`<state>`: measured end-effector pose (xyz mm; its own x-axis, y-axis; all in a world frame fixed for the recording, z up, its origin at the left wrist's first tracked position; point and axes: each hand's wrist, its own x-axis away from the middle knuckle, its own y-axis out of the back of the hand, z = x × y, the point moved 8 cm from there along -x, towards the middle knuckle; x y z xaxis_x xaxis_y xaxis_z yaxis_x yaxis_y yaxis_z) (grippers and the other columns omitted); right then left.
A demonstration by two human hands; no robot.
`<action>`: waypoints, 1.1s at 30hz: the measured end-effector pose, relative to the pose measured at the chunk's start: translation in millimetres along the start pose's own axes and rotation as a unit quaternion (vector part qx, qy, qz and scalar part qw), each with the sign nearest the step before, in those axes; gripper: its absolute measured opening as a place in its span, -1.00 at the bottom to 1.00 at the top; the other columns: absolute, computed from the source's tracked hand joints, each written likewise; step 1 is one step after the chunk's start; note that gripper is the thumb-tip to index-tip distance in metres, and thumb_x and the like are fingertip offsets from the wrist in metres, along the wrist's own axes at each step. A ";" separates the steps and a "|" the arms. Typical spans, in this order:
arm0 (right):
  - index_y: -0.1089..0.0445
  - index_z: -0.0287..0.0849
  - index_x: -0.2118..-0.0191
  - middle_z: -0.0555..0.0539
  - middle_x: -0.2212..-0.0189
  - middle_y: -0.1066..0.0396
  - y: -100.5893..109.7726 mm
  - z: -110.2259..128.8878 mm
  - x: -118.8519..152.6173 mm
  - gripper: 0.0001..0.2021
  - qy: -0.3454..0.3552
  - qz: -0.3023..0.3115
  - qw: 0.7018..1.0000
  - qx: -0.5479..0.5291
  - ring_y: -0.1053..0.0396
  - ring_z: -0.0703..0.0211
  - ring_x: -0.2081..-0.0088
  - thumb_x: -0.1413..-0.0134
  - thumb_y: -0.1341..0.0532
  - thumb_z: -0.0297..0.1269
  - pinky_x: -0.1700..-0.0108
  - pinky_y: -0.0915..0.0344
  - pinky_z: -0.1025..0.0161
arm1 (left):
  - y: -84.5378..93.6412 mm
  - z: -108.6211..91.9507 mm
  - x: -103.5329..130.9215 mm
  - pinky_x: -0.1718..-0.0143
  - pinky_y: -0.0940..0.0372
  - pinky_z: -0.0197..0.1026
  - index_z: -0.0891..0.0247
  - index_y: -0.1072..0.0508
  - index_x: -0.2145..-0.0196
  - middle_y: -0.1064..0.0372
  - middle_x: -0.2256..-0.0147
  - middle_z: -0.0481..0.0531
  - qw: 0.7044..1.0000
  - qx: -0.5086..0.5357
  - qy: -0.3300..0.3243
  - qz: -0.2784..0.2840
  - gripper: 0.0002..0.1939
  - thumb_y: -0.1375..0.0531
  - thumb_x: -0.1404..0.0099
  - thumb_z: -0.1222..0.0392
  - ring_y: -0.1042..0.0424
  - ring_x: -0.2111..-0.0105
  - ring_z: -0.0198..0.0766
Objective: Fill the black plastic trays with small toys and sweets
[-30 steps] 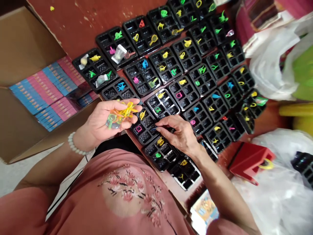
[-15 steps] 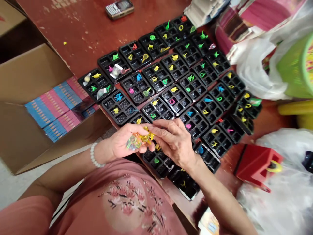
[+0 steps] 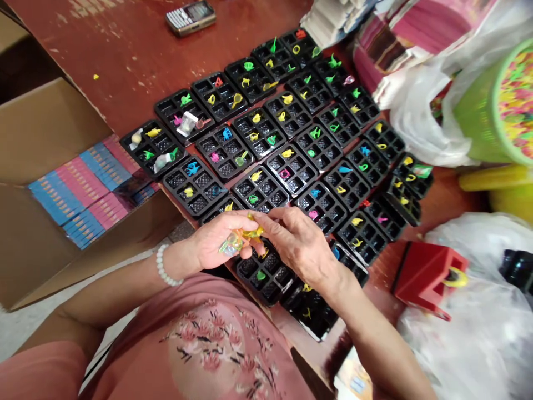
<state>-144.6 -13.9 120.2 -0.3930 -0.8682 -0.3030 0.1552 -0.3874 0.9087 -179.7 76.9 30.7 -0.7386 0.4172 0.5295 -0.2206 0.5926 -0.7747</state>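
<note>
My left hand [image 3: 220,239] is curled around a bunch of small see-through plastic trinkets [image 3: 232,243], yellow, orange and greenish; their exact kind is hard to make out. The fingertips of my right hand [image 3: 302,244] pinch at a yellow piece [image 3: 252,229] at the edge of that bunch. Both hands hover over the near edge of several black compartment trays [image 3: 266,191] laid in rows. Small coloured plastic pieces lie in their compartments, such as a green tennis racket [image 3: 241,158] and a yellow ring [image 3: 211,100]. My hands hide parts of the nearest trays.
At left stands an open cardboard box [image 3: 50,122] with pink and blue packs [image 3: 89,191]. A keypad phone [image 3: 190,18] lies on the red table [image 3: 125,50]. On the right are a green basket [image 3: 478,111] of coloured pieces, a red holder [image 3: 428,278] and plastic bags [image 3: 470,333].
The view has shifted slightly, so the trays and box appear further left. My right fingers stay at the bunch in my left hand, closing in on a yellow piece.
</note>
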 end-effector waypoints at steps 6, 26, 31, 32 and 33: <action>-0.42 -0.27 -0.19 -0.16 0.23 -0.49 9.1 -3.0 2.9 -0.69 -0.014 -0.022 0.999 -0.029 -0.39 0.18 0.29 -0.43 -0.11 -0.47 0.30 -0.39 0.24 | 0.4 -5.2 -1.5 0.67 -0.15 -0.42 0.36 -0.57 0.30 -0.43 0.48 0.04 0.999 -0.018 -0.004 -0.028 -0.84 -0.36 -0.10 0.35 -0.49 0.56 -0.29; -0.59 -0.03 0.01 -0.09 0.15 -0.54 19.8 -30.8 3.8 -0.73 -0.082 -0.045 0.981 -0.167 -0.49 0.17 0.20 -0.31 -0.23 -0.48 0.22 -0.44 0.22 | 1.2 -17.4 -12.7 0.64 -0.27 -0.45 0.37 -0.56 0.30 -0.50 0.39 0.09 0.997 0.060 -0.021 -0.044 -0.89 -0.29 -0.23 0.48 -0.54 0.50 -0.28; -0.61 -0.02 0.07 -0.09 0.18 -0.55 20.7 -72.7 11.3 -0.82 -0.140 -0.063 0.984 -0.092 -0.48 0.11 0.20 -0.35 -0.25 -0.35 0.18 -0.43 0.14 | 8.3 -35.9 -4.7 0.67 -0.24 -0.45 0.36 -0.56 0.32 -0.52 0.36 0.10 0.993 0.050 -0.038 -0.099 -0.88 -0.27 -0.22 0.50 -0.52 0.51 -0.30; -0.62 -0.02 0.09 -0.09 0.18 -0.56 16.4 -82.7 12.0 -0.82 -0.141 -0.057 0.986 -0.062 -0.47 0.09 0.20 -0.36 -0.25 -0.33 0.16 -0.42 0.11 | 10.5 -40.7 -2.2 0.68 -0.24 -0.45 0.36 -0.56 0.33 -0.52 0.37 0.09 0.992 0.048 -0.046 -0.109 -0.88 -0.27 -0.22 0.50 -0.51 0.51 -0.30; -0.62 -0.02 0.11 -0.10 0.19 -0.57 10.2 -91.5 12.2 -0.83 -0.136 -0.046 0.989 -0.040 -0.46 0.07 0.21 -0.36 -0.24 -0.32 0.15 -0.41 0.08 | 12.7 -45.2 0.2 0.69 -0.23 -0.45 0.36 -0.57 0.33 -0.51 0.38 0.09 0.991 0.045 -0.055 -0.117 -0.87 -0.26 -0.22 0.50 -0.51 0.52 -0.30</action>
<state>-64.9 -56.8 99.6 -0.6366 -0.7169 -0.2842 0.1740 -0.4926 0.8527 -153.9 115.7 36.7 -0.7244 0.1961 0.6609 -0.4455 0.5985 -0.6658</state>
